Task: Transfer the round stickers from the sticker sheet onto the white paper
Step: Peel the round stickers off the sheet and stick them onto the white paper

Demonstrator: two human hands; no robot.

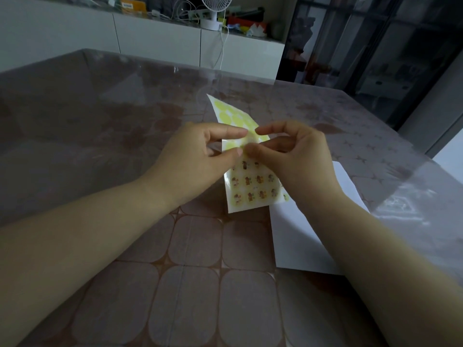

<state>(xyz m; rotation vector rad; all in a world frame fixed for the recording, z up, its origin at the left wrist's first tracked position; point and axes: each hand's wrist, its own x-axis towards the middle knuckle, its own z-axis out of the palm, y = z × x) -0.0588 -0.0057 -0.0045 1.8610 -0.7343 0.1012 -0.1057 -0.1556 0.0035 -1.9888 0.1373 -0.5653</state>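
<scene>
At frame centre the left hand (200, 151) pinches the sticker sheet (253, 189) above the counter (150, 271) while the right hand (295, 156) fingers pinch at one round sticker, and the white paper (313, 234) at lower right looks nearly bare, so most transfers likely remain.

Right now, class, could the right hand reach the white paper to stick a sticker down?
Probably yes. The white paper lies on the table close by the right hand, partly under its forearm, with bare paper showing. That hand and the left hand are both pinching the sticker sheet.
</scene>
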